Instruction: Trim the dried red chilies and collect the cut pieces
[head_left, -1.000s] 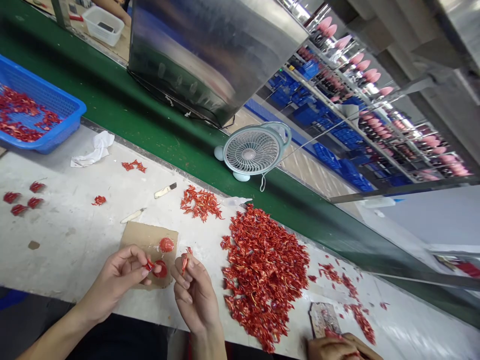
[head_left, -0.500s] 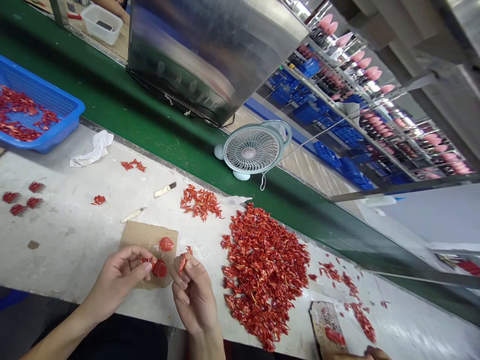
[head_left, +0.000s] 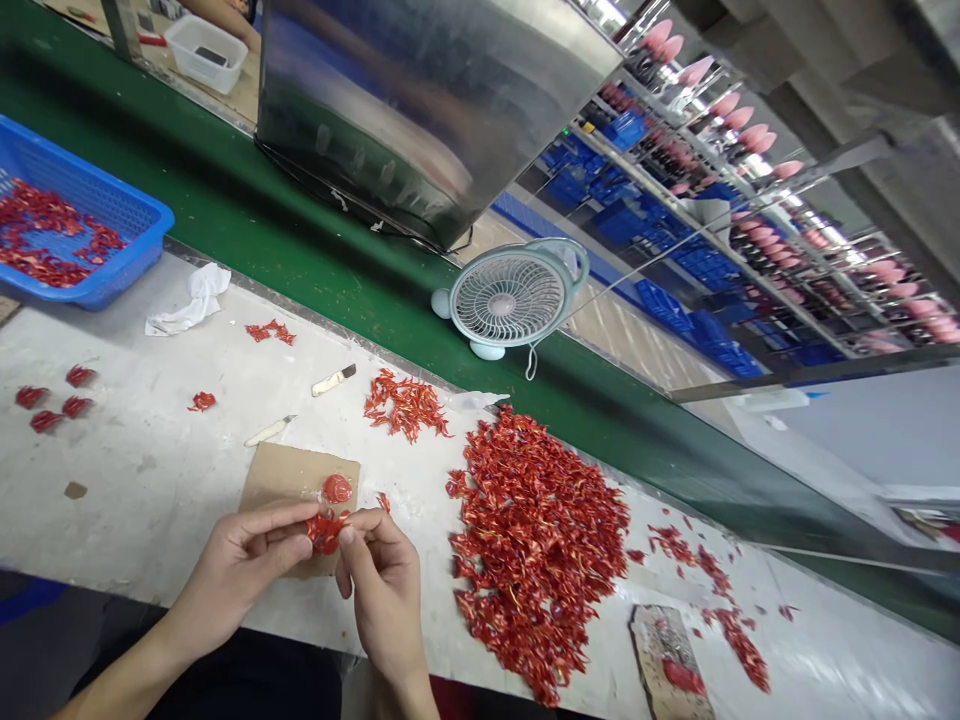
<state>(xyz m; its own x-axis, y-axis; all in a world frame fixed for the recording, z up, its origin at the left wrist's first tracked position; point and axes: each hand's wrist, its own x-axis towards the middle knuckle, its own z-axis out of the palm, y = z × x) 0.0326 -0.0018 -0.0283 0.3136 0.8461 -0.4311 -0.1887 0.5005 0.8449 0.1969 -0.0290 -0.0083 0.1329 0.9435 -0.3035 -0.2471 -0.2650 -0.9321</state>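
My left hand (head_left: pixel 240 565) and my right hand (head_left: pixel 382 580) meet over a brown cardboard square (head_left: pixel 289 475) on the white worktable (head_left: pixel 150 470). Both pinch one small red flower-like piece (head_left: pixel 326 530) between thumbs and fingertips. A round red blob (head_left: pixel 337 488) lies on the cardboard just beyond it. Right of my hands spreads a big heap of red petal pieces (head_left: pixel 536 545). A smaller clump of red pieces (head_left: pixel 405 405) lies farther back.
A blue basket (head_left: pixel 112 215) with red pieces stands far left. Two small knives (head_left: pixel 334 380) and a white rag (head_left: pixel 191 300) lie on the table. A small fan (head_left: pixel 510 297) sits on the green belt (head_left: pixel 300 260). Finished red pieces (head_left: pixel 52 400) sit left. Another cardboard piece (head_left: pixel 671 660) lies at the right.
My hands have come together: the right hand brought its red strip to the red piece held in the left. The other person's hands at lower right have gone from view.
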